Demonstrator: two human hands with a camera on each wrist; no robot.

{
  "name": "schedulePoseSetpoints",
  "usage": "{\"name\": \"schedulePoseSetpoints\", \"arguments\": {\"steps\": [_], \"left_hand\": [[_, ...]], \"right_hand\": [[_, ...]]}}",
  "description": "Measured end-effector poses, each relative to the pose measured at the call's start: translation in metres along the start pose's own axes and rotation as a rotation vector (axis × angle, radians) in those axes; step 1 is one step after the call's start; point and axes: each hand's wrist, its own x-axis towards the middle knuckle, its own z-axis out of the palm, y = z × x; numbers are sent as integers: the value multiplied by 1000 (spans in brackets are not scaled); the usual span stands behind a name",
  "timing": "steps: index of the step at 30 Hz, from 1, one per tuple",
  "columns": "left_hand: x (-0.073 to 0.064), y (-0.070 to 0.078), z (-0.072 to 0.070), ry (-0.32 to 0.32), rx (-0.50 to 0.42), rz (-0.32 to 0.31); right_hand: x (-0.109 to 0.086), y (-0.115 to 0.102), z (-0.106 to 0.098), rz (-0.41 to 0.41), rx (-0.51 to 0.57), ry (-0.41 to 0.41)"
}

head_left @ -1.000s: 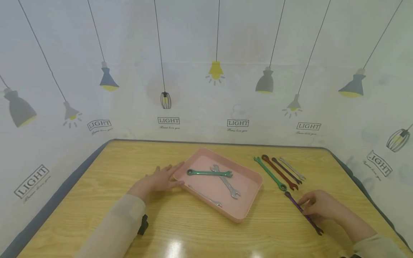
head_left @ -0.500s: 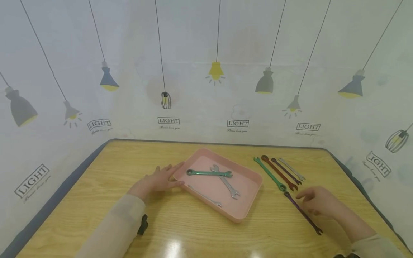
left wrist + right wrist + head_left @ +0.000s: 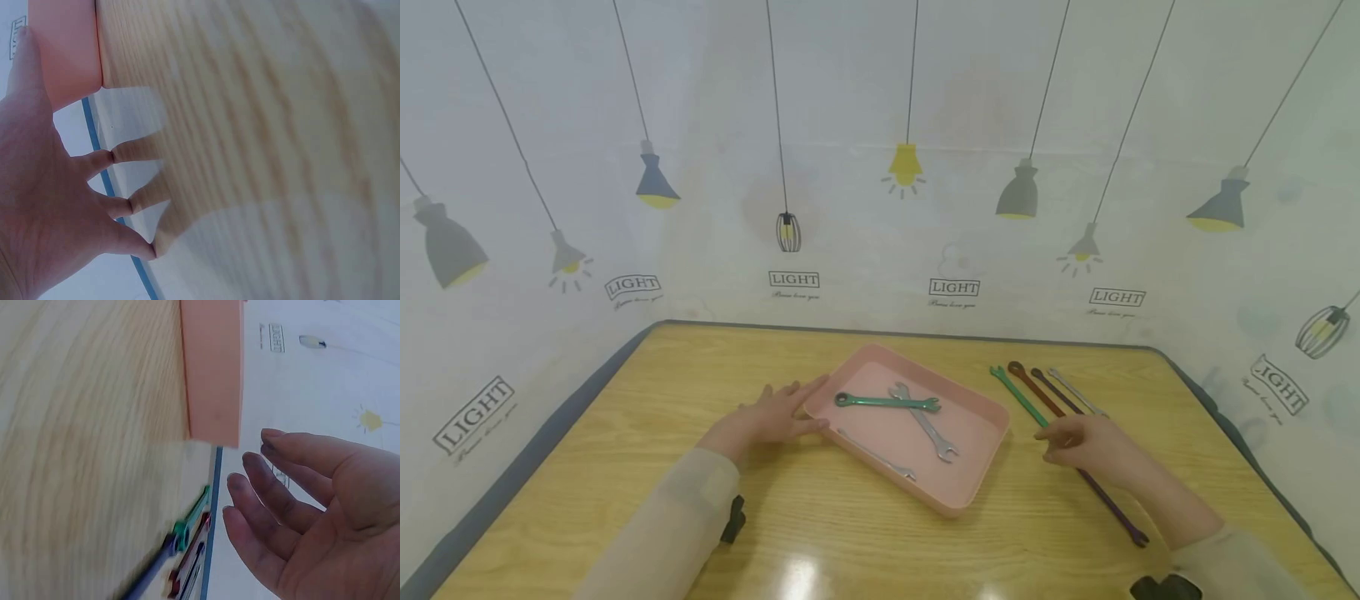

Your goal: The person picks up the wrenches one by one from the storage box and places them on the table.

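My left hand (image 3: 775, 414) rests at the left corner of a pink tray (image 3: 992, 412), its fingers spread and the thumb along the tray's wall. Inside the tray a green wrench (image 3: 872, 402) lies across a silver wrench (image 3: 934, 433), with a thin silver wrench (image 3: 880, 457) near the front side. My right hand (image 3: 1097, 450) hovers over the wrenches at the right, fingers loosely bent and holding nothing. It hides part of a purple wrench (image 3: 1112, 504) and the near ends of a green wrench (image 3: 1018, 393) and a red-brown wrench (image 3: 1036, 385). The right wrist view (image 3: 312, 512) confirms the empty palm.
Beside the red-brown wrench lie a small dark purple wrench (image 3: 1060, 390) and a small silver wrench (image 3: 1075, 390). All rest on a wood-grain table (image 3: 700, 517). A white curtain-like sheet (image 3: 850, 83) printed with lamps surrounds the back and sides.
My right hand has let go of the purple wrench, lifted, and moved left and forward over the wrenches toward the tray. The left hand and tray have stayed in place.
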Motion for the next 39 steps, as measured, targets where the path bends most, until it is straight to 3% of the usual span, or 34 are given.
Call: {"name": "schedulePoseSetpoints", "arguments": {"steps": [9,22,26,34,39], "left_hand": [[0,1,-1,0,4,-4],[-4,3,-3,3,1,-9],[-3,3,-2,5,6,-7],[-2,3,-2,7,-1,-10],[-1,3,-1,9,6,-13]], "right_hand": [[21,-34,18,-74,88,-17],[57,-71,56,-89,140,-69],[71,-79,69,-92,113,-77],[93,-85,95,-114,72,-194],[101,-87,107,-134,70,-215]]}}
